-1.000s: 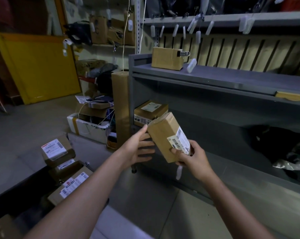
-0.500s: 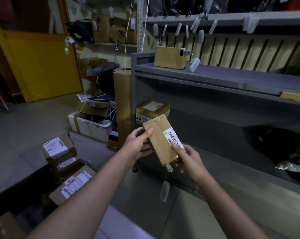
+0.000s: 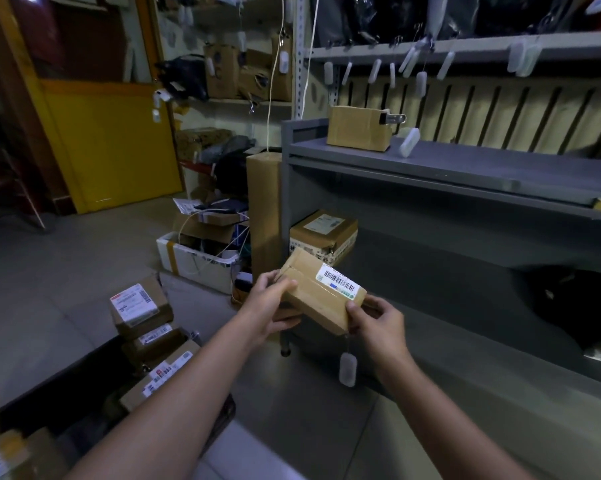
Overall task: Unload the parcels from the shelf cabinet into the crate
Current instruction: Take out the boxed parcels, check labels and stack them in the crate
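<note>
We face the grey shelf cabinet (image 3: 465,161), which fills the right side and runs out of view at the right edge. The far right of its lower shelf is dark, and we cannot make out what lies there. Open grey floor (image 3: 50,271) spreads to the left, up to a yellow door (image 3: 112,143) at the far left.

Near left sits the dark crate (image 3: 60,372). Its walls are hard to make out, and labelled parcels (image 3: 140,306) are stacked in it. A tall box (image 3: 262,216) stands upright against the cabinet's left end. One brown box (image 3: 358,131) rests on the top shelf near its left edge, and another (image 3: 323,230) sits at the left end of the lower shelf.

We hold the parcel (image 3: 321,296) in the air in front of the cabinet's left corner, tilted, with its barcode label facing up. Our left hand (image 3: 271,306) curls round its left end, and our right hand (image 3: 378,320) pinches its near right corner. A small white tag (image 3: 347,368) dangles below it.
</note>
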{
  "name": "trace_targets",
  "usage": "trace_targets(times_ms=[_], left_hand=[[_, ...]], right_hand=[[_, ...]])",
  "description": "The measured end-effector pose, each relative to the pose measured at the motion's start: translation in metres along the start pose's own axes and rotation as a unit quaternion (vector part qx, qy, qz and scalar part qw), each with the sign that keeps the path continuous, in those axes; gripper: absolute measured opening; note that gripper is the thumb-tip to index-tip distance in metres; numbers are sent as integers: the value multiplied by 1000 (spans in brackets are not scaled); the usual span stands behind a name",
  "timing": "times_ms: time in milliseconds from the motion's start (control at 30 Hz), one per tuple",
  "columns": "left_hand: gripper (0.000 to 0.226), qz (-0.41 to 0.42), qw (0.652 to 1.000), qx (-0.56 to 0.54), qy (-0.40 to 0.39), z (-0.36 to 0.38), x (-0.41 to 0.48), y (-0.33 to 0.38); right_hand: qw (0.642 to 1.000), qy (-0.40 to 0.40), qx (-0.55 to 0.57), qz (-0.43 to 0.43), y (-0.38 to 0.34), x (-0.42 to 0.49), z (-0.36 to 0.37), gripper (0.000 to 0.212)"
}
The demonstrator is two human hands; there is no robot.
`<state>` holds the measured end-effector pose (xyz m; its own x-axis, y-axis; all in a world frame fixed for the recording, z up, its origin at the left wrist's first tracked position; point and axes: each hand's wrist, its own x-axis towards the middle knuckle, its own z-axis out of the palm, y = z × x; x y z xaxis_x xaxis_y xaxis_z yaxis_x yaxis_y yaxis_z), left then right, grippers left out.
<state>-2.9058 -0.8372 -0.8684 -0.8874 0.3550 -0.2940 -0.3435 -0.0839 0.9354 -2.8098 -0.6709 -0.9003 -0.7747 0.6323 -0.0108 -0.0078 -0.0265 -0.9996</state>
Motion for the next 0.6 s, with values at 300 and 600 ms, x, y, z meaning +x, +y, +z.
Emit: trace_targets(times_ms=[300,600], left_hand=[[36,75,971,209,85,-82,11,12],[37,40,972,190,132,-149,8,10]], right_hand=[[997,-47,-49,-22,-8,16,61,23],[986,-117,-106,-49,12,21,138,31]])
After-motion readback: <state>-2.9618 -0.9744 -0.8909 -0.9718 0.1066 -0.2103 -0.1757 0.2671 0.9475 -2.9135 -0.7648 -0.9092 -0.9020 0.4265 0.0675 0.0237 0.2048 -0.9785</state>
